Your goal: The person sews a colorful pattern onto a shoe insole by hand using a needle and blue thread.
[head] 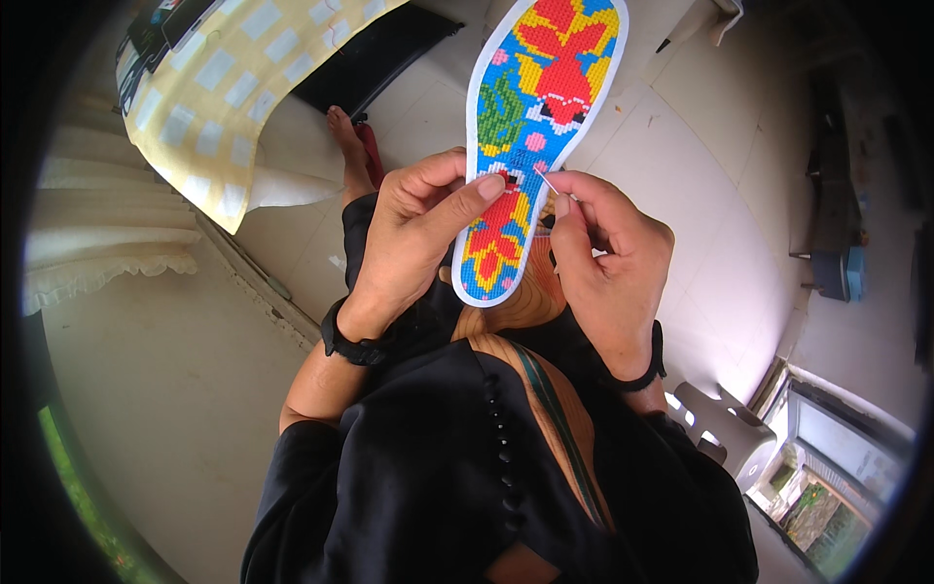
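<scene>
A cross-stitched insole (pixel 535 141) with a white edge is held up over my lap. Red and yellow goldfish, green weed and pink dots cover its blue ground. My left hand (pixel 427 219) grips its left edge, thumb on the front near the lower fish's head, the other fingers mostly hidden behind. Between thumb and forefinger of my right hand (pixel 613 255) is a thin sewing needle (pixel 547 180). Its far end meets the insole at a pink dot near the right edge. A small patch of darker marks (pixel 519 158) shows just left of that spot.
A table with a yellow-and-white checked cloth (pixel 219 95) stands at upper left, a dark phone-like object (pixel 191 22) on it. Behind it hangs a pale ruffled curtain (pixel 117 219). A grey plastic stool (pixel 719 427) is by my right elbow. Tiled floor (pixel 700 168) spreads ahead.
</scene>
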{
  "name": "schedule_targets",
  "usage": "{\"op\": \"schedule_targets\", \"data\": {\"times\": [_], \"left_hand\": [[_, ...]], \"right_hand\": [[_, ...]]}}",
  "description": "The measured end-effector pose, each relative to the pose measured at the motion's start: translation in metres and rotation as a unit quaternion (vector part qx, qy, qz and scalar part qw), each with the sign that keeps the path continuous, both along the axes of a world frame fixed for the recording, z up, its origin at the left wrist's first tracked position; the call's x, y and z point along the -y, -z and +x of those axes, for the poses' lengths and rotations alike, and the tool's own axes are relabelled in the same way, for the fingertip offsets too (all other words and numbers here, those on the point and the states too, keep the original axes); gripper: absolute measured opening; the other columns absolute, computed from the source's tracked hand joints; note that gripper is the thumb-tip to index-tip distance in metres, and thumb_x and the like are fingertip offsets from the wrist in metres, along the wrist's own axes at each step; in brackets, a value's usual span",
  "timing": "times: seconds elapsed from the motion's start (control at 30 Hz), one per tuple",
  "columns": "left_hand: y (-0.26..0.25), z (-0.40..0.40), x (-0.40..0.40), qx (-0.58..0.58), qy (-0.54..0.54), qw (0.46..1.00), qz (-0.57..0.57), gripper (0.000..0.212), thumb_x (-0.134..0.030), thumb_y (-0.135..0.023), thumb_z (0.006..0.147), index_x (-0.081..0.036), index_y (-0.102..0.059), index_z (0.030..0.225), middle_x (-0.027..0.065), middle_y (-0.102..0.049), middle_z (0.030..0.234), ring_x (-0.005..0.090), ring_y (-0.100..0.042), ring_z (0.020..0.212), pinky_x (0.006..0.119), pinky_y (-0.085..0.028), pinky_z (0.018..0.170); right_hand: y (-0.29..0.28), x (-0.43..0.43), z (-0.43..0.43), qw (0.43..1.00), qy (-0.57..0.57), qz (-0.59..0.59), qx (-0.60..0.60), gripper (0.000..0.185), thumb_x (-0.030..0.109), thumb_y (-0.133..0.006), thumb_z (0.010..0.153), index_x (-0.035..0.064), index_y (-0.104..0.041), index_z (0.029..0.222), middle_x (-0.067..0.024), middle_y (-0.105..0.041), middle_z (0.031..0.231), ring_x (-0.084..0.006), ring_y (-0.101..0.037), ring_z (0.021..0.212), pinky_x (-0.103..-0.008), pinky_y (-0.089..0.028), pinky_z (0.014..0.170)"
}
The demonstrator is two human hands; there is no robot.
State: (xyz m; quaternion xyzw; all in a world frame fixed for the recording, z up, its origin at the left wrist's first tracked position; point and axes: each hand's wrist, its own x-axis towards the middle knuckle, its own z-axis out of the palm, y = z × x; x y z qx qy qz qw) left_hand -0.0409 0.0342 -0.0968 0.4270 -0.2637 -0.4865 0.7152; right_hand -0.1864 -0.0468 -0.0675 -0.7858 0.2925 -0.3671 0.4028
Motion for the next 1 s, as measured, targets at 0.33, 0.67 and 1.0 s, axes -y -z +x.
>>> {"op": "schedule_targets", "data": {"times": [0.33,0.67,1.0], "left_hand": [[0.006,-0.001,0.002,0.036,0.004,0.999,0.008,0.023,-0.014,-0.062,0.089,0.004,-0.063,0.104,0.0084,-0.069,0.091,0.008,-0.064,0.079,0.02,-0.051,0.072],[0.01,-0.001,0.003,0.073,0.004,0.997,0.012,0.021,-0.013,-0.062,0.089,0.004,-0.064,0.101,0.0073,-0.068,0.088,0.0061,-0.062,0.076,0.019,-0.05,0.069],[0.016,-0.003,0.004,0.132,-0.007,0.991,0.025,0.016,-0.01,-0.062,0.089,0.004,-0.065,0.094,0.001,-0.063,0.081,0.0037,-0.058,0.073,0.018,-0.046,0.067]], "right_hand": [[0.003,0.002,-0.002,1.0,0.009,0.006,-0.009,0.015,-0.005,-0.062,0.078,-0.0014,-0.062,0.093,-0.0155,-0.061,0.066,-0.0174,-0.062,0.055,-0.0252,-0.047,0.052],[0.008,0.002,-0.002,1.0,0.017,0.005,-0.011,0.012,-0.006,-0.061,0.078,-0.0014,-0.061,0.089,-0.016,-0.06,0.065,-0.0223,-0.062,0.055,-0.0269,-0.048,0.052],[0.008,0.005,-0.002,0.999,0.006,-0.03,-0.029,0.01,-0.006,-0.06,0.077,-0.0021,-0.06,0.086,-0.0177,-0.059,0.066,-0.0298,-0.061,0.056,-0.0307,-0.046,0.05]]}}
